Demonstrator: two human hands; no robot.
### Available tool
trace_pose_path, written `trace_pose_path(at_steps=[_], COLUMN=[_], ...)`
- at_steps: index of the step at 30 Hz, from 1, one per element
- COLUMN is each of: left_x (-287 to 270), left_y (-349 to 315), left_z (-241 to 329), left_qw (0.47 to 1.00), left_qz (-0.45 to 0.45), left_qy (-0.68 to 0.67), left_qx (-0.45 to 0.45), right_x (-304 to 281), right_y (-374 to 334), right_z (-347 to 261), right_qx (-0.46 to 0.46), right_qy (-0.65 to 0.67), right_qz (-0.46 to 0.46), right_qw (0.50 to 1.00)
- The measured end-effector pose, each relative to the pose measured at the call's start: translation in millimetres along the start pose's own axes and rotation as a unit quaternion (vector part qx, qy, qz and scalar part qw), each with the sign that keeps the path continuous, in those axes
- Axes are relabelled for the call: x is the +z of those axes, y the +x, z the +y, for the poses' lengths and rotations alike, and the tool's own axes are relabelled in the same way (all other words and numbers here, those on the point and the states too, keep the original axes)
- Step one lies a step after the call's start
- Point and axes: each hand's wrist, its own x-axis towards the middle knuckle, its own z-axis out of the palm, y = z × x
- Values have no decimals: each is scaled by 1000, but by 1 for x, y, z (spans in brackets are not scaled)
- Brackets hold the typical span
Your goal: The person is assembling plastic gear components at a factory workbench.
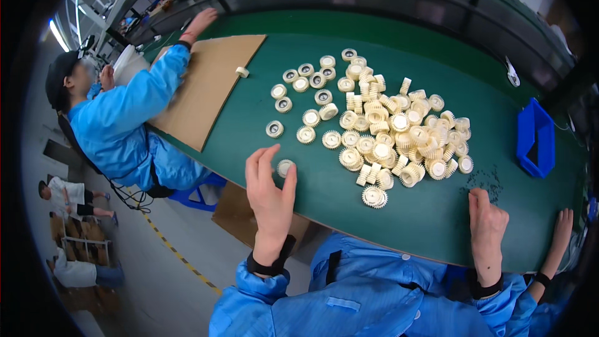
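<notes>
My left hand (272, 203) is open near the table's front edge, its thumb and fingers apart beside a small cream toothed wheel (286, 168). The thumb tip is close to that wheel; whether it touches cannot be made out. My right hand (488, 228) is closed at the fingertips, at the near side of a scatter of tiny black pieces (485, 182). Anything in its pinch is too small to see. Between and beyond my hands lies a large heap of cream toothed wheels (399, 131). Left of the heap, several single wheels lie apart, some showing dark centres (274, 128).
A blue bin (535, 139) stands at the right on the green table (399, 231). Cardboard (209, 81) covers the left part, where a co-worker in blue (134, 103) reaches across. Another person's hand (560, 237) rests at the right edge. An open carton (249, 212) sits below the table.
</notes>
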Motion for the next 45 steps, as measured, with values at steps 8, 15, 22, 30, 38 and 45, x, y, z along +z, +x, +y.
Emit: trace_pose_path(at_steps=[8,15,22,30,38,45], left_x=[16,15,10,34,11,34], left_y=[-5,-2,30,36,-2,-47], left_z=[4,11,-8,-13,34,93], left_qw=[991,994,993,982,977,827], left_qz=[-114,-78,-50,-63,-103,-383], left_qy=[-61,-34,28,48,-187,-411], left_qx=[32,66,99,170,23,-12], right_x=[-10,-34,-28,-30,-23,-28], right_y=[-6,-3,-3,-6,-2,-18], right_z=[-4,-12,-14,-8,20,32], right_qx=[28,50,15,37,94,108], right_qy=[10,23,35,67,137,145], right_qz=[-42,-78,-71,-58,-37,-65], right_qw=[999,995,997,995,985,981])
